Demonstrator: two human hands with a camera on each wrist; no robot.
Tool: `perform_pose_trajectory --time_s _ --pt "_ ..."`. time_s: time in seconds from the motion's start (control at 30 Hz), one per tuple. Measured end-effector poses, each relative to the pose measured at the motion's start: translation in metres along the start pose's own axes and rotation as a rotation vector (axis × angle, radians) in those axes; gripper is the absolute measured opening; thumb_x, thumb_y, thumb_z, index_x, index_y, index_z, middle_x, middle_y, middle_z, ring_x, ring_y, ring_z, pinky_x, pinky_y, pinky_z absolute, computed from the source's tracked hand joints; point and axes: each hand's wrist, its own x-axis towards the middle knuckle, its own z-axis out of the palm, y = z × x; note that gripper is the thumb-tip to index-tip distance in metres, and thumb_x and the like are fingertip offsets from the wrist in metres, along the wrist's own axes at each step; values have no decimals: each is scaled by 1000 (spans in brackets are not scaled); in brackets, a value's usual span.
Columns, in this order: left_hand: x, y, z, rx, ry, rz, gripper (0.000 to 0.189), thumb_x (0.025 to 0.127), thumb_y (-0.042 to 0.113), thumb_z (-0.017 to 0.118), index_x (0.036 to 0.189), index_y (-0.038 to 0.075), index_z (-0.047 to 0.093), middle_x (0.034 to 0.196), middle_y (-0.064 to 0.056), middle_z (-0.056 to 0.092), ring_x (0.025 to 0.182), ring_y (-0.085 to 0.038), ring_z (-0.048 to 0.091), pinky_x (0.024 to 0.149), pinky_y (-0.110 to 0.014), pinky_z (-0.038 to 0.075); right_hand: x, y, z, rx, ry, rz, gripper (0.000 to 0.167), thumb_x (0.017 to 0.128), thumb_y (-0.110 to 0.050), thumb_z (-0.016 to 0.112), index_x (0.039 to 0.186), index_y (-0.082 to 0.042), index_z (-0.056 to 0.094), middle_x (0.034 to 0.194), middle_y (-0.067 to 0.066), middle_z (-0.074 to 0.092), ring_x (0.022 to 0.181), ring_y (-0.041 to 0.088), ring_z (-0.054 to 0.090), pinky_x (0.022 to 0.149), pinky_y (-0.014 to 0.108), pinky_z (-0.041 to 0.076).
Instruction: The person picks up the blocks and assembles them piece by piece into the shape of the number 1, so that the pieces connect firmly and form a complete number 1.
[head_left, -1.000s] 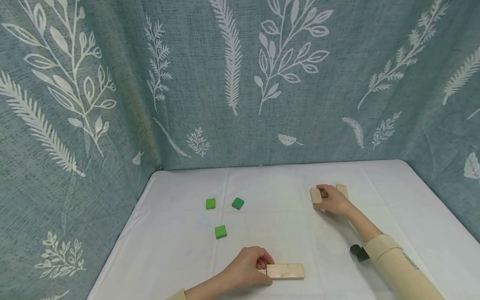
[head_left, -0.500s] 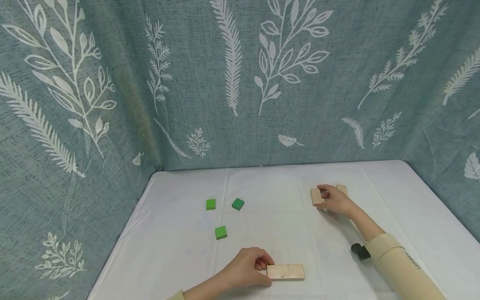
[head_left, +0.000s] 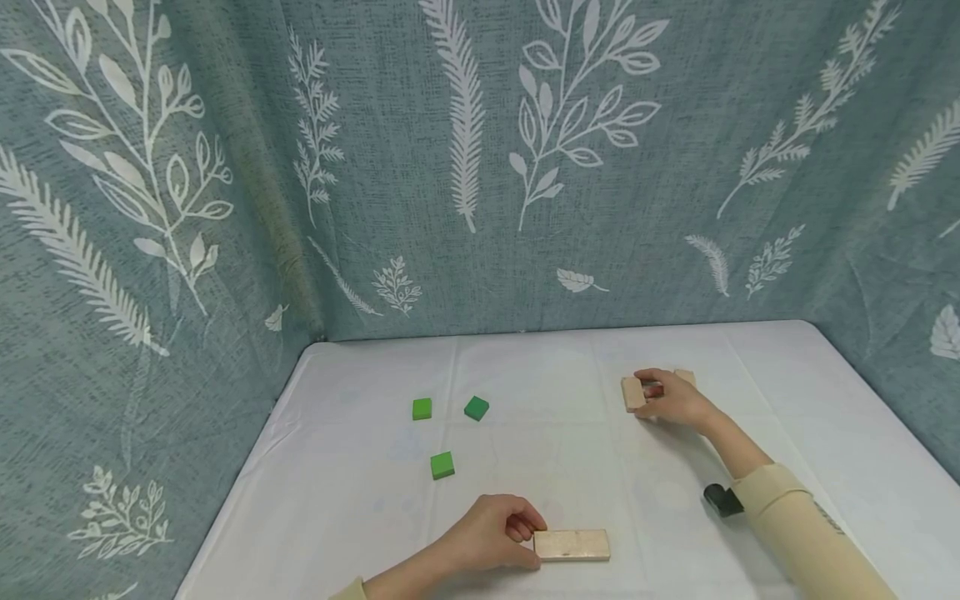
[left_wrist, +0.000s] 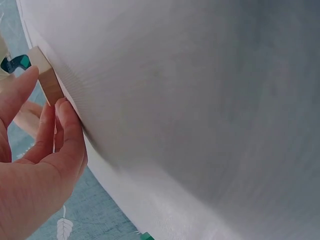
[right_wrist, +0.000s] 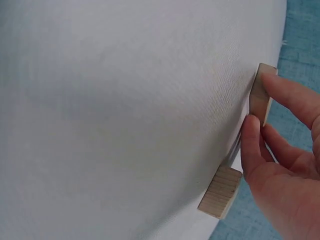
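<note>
My left hand (head_left: pixel 495 533) pinches the left end of a long, flat wooden block (head_left: pixel 572 545) lying on the table near the front. In the left wrist view, the thumb and fingertips are at the end of this block (left_wrist: pixel 48 80). Farther back on the right, my right hand (head_left: pixel 673 400) pinches a smaller-looking wooden block (head_left: pixel 633 395) between thumb and fingers. The right wrist view shows that block (right_wrist: pixel 261 97) held at its edges. A second wooden block (head_left: pixel 686 379) stands just behind the right hand, partly hidden by it; the right wrist view shows its grooved end (right_wrist: pixel 221 192).
Three green squares lie left of centre: a light one (head_left: pixel 422 408), a darker one (head_left: pixel 476 407) and one nearer the front (head_left: pixel 442 465). A white cloth covers the table (head_left: pixel 360 467). Patterned blue-green curtains (head_left: pixel 480 167) close in the back and sides.
</note>
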Motion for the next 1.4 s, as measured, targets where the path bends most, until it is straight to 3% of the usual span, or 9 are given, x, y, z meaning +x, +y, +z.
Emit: perform_pose_trajectory --time_s 0.37,0.7,1.17,1.4 --pt "-1 0 1 -23 8 -13 28 68 -4 82 90 7 70 75 5 58 68 -4 53 64 -16 46 3 4 1 -32 28 -8 66 85 -13 75 138 10 42 121 26 55 111 36 52 86 41 47" --pt "-2 1 2 -12 13 -34 28 68 -4 82 90 8 70 76 5 59 69 -4 53 65 -16 47 2 5 3 -27 44 -22 65 83 -15 77 134 11 45 100 14 57 93 26 52 76 34 44" --pt "-3 2 2 -19 14 -35 27 69 -3 82 91 8 70 76 5 59 69 -4 53 65 -16 46 -4 4 11 -11 57 -18 66 81 -18 79 131 9 47 102 11 58 97 25 56 79 37 46" --pt "-4 4 2 -8 12 -34 26 69 -3 81 91 7 70 76 5 59 69 -4 52 65 -16 46 -9 -1 16 61 35 -11 69 81 -19 80 133 9 45 104 12 58 96 23 56 77 33 46"
